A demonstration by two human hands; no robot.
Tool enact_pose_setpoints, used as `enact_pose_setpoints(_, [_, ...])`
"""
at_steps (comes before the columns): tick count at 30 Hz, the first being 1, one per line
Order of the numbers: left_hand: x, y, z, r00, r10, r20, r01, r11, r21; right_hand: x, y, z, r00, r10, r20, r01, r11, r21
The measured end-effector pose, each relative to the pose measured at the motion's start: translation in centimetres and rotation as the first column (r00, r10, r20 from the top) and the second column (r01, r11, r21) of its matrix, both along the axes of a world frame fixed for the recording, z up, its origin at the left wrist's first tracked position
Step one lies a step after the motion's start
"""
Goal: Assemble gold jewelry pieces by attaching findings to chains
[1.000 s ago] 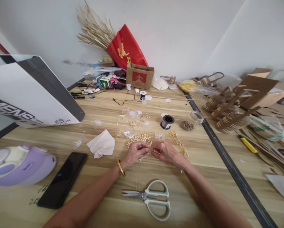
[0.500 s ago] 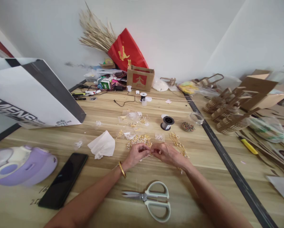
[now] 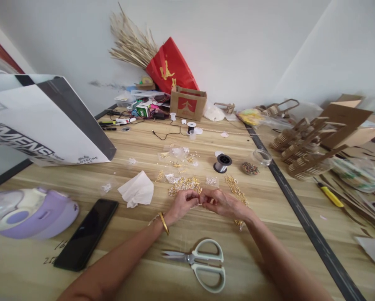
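My left hand [image 3: 185, 203] and my right hand [image 3: 220, 202] meet fingertip to fingertip over the table, both closed in a pinch. What they pinch is too small to name; a bit of pale beaded strand shows just under the fingers. Directly behind them lies a pile of gold and clear beads [image 3: 185, 184]. Gold chains [image 3: 236, 190] spread beside my right hand and partly under its wrist. A small bag of clear rings [image 3: 211, 181] rests beyond the fingers. Scissors [image 3: 195, 261] with pale green handles lie nearer me, blades to the left.
A wire spool [image 3: 222, 164] and a dish of mixed beads [image 3: 250, 168] stand behind the chains. To the left are a white tissue [image 3: 137, 190], a black phone [image 3: 86, 234], a purple container [image 3: 39, 213] and a large box [image 3: 49, 125]. Small woven baskets [image 3: 303, 146] sit at right.
The whole view has shifted slightly, so things appear a little further right. Both hands stay pinched together in nearly the same place, with the right fingers slightly rearranged.
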State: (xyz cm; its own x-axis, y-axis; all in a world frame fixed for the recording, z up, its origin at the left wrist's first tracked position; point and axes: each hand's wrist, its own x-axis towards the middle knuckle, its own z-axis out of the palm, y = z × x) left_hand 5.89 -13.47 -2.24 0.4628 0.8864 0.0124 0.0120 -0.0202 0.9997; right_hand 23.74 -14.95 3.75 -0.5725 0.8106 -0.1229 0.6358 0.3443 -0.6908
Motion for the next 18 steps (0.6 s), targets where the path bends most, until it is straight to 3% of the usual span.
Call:
enact_pose_setpoints(9, [0.07,-0.11,0.30,0.998,-0.035,-0.048,0.035,0.999,0.007,0.03,0.02,-0.01,0.998,0.024,-0.054,-0.027,0.999,-0.047])
enact_pose_setpoints(18, [0.23,-0.22,-0.18,0.997,-0.073,0.022,0.074,0.995,-0.060,-0.34,-0.27,-0.21,1.000,-0.015,-0.005,0.015,1.000,-0.007])
